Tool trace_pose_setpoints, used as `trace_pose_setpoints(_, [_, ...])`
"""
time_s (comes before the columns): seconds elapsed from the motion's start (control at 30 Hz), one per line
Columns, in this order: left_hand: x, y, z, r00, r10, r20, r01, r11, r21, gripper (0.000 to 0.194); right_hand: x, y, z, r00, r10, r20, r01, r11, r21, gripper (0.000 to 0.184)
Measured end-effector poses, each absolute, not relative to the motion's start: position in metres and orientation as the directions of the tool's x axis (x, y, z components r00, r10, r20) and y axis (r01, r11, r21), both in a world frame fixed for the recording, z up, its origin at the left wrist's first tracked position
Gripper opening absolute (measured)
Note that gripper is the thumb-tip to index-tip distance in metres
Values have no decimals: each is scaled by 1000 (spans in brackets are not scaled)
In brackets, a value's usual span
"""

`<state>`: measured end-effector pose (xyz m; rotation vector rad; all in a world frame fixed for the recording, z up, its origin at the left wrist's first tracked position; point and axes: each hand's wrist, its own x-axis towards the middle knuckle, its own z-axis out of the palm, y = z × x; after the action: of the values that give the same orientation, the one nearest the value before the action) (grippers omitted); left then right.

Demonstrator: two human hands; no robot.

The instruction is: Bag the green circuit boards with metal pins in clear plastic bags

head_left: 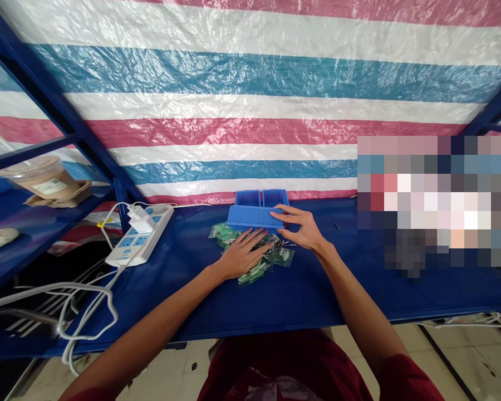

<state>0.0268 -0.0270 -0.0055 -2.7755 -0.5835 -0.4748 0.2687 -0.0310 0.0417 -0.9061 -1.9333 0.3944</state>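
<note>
My right hand [304,227] grips the right end of a blue plastic tray [249,216], thumb below and fingers over its edge. The tray is tilted, with its ribbed side towards me. Flat on a pile of small clear and green plastic bags [254,274] rests my left hand [239,259], fingers spread, the tips close to the tray's lower edge. Thin metal pieces [279,245], like pins or screws, lie loose among the bags; their exact kind is too small to tell. Part of the pile is hidden under my left hand and the tray.
Two blue bins [275,196] stand behind the tray against the striped sheet [242,131]. A white power strip [144,239] with plugs and cables lies left on the blue table [284,306]. A drink cup [45,177] and a mouse [0,239] sit on the left shelf.
</note>
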Motion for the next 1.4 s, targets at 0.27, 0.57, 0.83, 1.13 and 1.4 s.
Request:
trace_pose_setpoints(0.27, [23,-25,-4,813,277,513,387,-914,-120,35,267,-30,40,-162,753,638,434,635,-639,36])
trace_pose_setpoints(0.57, [29,-24,23,561,455,691,626,-780,6,33,219,-28,39,194,921,338,91,326,-941,56])
trace_pose_setpoints(0.83, [2,-8,65,440,606,663,802,-597,13,25,211,-22,46,108,965,239,49,234,-971,64])
trace_pose_setpoints(1.13, [-56,46,83,351,896,274,935,-351,-49,29,232,-15,47,11,945,328,211,318,-924,45])
trace_pose_setpoints(1.4, [-64,53,66,298,914,277,941,-330,77,34,149,-26,36,-690,663,290,552,742,-382,29])
